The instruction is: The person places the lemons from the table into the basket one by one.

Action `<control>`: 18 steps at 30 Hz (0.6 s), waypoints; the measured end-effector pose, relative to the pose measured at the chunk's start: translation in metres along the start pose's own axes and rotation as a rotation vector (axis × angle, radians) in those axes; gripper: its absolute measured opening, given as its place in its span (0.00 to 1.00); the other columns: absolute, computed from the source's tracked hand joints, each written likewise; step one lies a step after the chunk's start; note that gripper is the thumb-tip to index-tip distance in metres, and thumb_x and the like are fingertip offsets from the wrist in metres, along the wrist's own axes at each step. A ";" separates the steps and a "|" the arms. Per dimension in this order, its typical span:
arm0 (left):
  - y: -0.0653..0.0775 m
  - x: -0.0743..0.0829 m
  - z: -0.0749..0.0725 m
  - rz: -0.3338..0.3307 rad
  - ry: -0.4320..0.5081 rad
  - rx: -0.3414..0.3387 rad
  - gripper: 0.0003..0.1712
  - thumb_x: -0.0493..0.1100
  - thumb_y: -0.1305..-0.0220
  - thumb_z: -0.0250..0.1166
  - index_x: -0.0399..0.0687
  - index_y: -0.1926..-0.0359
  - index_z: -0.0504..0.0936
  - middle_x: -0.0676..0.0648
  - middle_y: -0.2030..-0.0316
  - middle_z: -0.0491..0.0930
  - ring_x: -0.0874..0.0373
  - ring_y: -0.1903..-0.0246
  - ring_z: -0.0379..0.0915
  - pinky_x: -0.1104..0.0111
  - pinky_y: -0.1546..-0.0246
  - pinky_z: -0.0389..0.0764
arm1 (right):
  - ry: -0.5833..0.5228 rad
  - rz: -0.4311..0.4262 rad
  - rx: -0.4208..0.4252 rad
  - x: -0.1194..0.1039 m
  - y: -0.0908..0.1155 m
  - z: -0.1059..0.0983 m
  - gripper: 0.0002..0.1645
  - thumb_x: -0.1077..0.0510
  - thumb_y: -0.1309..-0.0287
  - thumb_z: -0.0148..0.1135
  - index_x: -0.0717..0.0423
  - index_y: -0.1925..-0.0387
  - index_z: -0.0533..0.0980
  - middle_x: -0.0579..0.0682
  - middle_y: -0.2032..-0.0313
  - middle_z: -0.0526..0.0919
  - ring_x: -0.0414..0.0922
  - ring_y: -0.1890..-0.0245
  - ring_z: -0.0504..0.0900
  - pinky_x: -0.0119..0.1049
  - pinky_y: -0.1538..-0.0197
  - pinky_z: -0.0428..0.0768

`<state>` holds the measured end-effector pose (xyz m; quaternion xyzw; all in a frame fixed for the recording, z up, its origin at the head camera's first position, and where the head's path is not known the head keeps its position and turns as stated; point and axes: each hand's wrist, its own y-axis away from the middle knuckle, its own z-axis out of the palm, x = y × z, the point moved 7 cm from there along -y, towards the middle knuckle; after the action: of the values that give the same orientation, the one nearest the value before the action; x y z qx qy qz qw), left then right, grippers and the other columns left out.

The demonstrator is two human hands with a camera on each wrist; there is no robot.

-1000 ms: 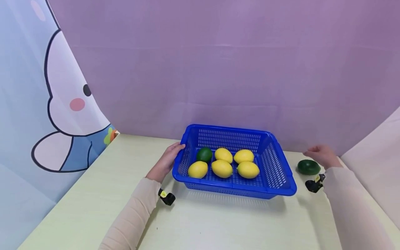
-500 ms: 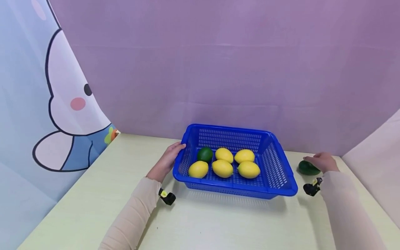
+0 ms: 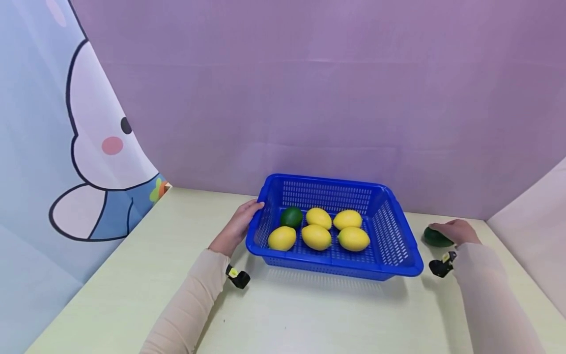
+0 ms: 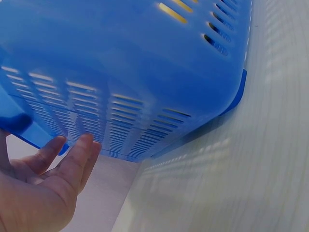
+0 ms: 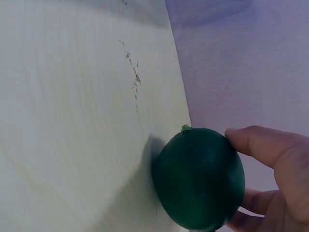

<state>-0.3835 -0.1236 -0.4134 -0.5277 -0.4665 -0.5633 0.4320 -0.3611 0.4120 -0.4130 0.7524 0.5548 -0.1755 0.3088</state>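
A blue plastic basket [image 3: 331,269] with slotted walls stands on the table. In it lie several yellow lemons [image 3: 316,237] and one dark green lime [image 3: 291,217]. My left hand [image 3: 239,223] grips the basket's left rim, thumb over the edge; in the left wrist view its fingers [image 4: 77,159] lie along the outside wall. To the right of the basket, my right hand [image 3: 457,231] holds a second lime [image 5: 200,179] between thumb and fingers. In the right wrist view this lime sits at the table surface, its pale green stem end showing.
A purple cloth [image 3: 327,98] hangs behind the table [image 3: 345,314]. On the left is a blue cloth [image 3: 26,196] with a cartoon figure, and on the right a pale cloth [image 3: 530,236]. Small dark marks show on the table.
My right hand has come down from above the second lime and taken hold of it. My left hand stays on the basket's rim, and the basket stands where it was.
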 end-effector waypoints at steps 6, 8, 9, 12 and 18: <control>-0.001 0.000 0.000 0.024 0.015 -0.002 0.28 0.49 0.27 0.47 0.38 0.34 0.63 0.31 0.44 0.72 0.58 0.60 0.79 0.71 0.61 0.80 | -0.057 -0.021 -0.032 -0.001 -0.001 0.006 0.52 0.35 0.42 0.51 0.82 0.43 0.56 0.75 0.49 0.64 0.63 0.53 0.69 0.48 0.57 0.79; -0.002 0.000 0.001 0.032 0.022 -0.006 0.27 0.49 0.27 0.47 0.37 0.35 0.63 0.31 0.44 0.72 0.59 0.62 0.79 0.71 0.63 0.80 | -0.077 -0.027 -0.035 0.000 -0.002 0.008 0.52 0.35 0.42 0.52 0.82 0.43 0.55 0.75 0.48 0.63 0.63 0.52 0.69 0.48 0.57 0.79; -0.002 0.000 0.001 0.034 0.026 -0.005 0.27 0.49 0.27 0.47 0.36 0.35 0.64 0.30 0.44 0.72 0.60 0.63 0.79 0.72 0.64 0.80 | -0.088 -0.030 -0.037 0.000 -0.002 0.009 0.52 0.35 0.42 0.52 0.81 0.42 0.55 0.75 0.47 0.63 0.63 0.51 0.69 0.48 0.57 0.80; -0.002 0.001 0.000 0.032 0.027 0.001 0.27 0.48 0.28 0.47 0.37 0.35 0.64 0.30 0.44 0.71 0.60 0.63 0.79 0.72 0.64 0.80 | -0.118 -0.046 -0.043 0.000 -0.004 0.012 0.52 0.35 0.43 0.54 0.80 0.42 0.55 0.75 0.46 0.60 0.64 0.49 0.67 0.49 0.56 0.80; 0.000 0.001 0.000 0.025 0.025 0.006 0.27 0.49 0.28 0.47 0.37 0.35 0.64 0.31 0.44 0.72 0.59 0.62 0.79 0.71 0.63 0.80 | -0.166 -0.041 -0.051 0.001 -0.005 0.017 0.56 0.35 0.44 0.54 0.81 0.39 0.50 0.76 0.44 0.57 0.66 0.48 0.66 0.48 0.56 0.81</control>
<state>-0.3839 -0.1236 -0.4125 -0.5251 -0.4562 -0.5631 0.4462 -0.3646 0.4026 -0.4276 0.7156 0.5471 -0.2294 0.3688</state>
